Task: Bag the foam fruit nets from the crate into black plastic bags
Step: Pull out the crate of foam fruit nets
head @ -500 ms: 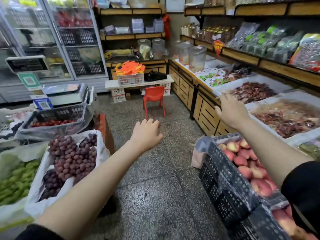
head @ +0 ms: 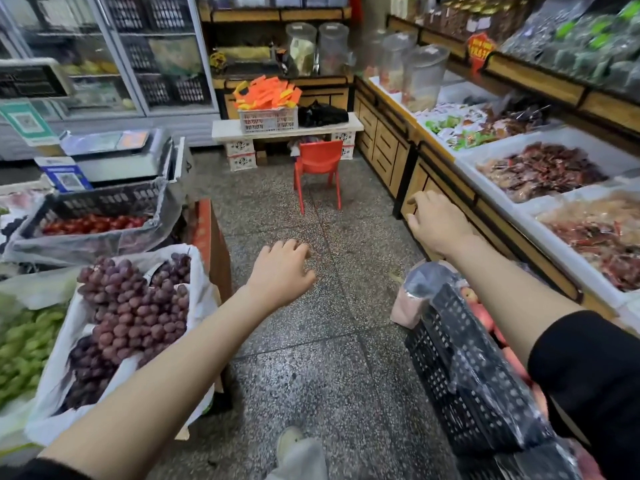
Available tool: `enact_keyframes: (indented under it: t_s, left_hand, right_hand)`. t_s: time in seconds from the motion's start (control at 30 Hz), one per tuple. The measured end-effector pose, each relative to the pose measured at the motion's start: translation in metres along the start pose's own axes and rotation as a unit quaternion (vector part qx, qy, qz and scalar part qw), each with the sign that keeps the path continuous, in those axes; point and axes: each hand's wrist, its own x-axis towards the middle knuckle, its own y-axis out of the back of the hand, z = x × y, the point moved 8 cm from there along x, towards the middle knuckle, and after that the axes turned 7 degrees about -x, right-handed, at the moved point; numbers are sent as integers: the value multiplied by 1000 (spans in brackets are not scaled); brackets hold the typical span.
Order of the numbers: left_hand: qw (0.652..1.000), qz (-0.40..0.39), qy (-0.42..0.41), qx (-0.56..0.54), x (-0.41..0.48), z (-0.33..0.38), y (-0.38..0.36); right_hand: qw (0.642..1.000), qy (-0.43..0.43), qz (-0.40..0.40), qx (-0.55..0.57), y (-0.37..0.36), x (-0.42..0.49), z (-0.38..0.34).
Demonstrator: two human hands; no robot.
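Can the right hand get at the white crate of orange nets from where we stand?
Probably not yet. The right hand is empty, but the crate sits on the bench at the far end, behind the red chair. The floor between looks free. Step closer first.

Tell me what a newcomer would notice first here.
Bright orange and yellow foam fruit nets heaped in a white plastic crate on the far white bench stand out, a red plastic chair before it. Nearer, the empty left hand and right hand reach forward beside purple grapes at left.
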Motion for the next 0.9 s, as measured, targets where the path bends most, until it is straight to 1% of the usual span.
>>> enact_keyframes:
  t_s: [0.27, 0.43, 0.67, 0.9]
  left_hand:
    - [999, -19, 15, 21, 84, -84, -1]
    - [998, -41, 7, 57, 136, -114, -11]
    - [996, -58, 8, 60, 212, -136, -28]
    - [995, -65, 43, 56, 303, -155, -38]
  right_hand:
    - [1000, 16, -23, 1, -33, 113, -41]
    - [999, 20, -38, 13, -65, 168, -59]
    - [997, 16, -63, 35, -109, 248, -51]
    - [996, 34, -71, 42, -146, 351, -33]
